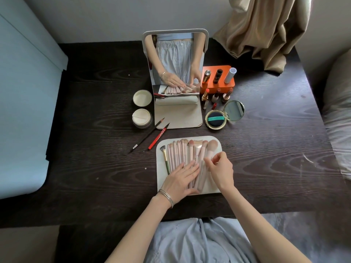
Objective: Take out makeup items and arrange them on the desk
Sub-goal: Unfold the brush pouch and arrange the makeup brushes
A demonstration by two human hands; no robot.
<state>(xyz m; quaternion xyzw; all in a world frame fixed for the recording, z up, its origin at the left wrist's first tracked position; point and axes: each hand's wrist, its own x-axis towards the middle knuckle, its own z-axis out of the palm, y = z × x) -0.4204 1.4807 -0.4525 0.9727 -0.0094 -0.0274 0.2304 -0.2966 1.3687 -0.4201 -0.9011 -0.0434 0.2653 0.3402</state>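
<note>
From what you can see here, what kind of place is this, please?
Probably a bedroom or other private room with a desk serving as a dressing table. A standing mirror sits on the dark wooden desk, lipsticks stand in an orange holder, and makeup brushes lie on a white tray.

pink makeup brushes [182,154] side by side, white tray [218,147]
</note>
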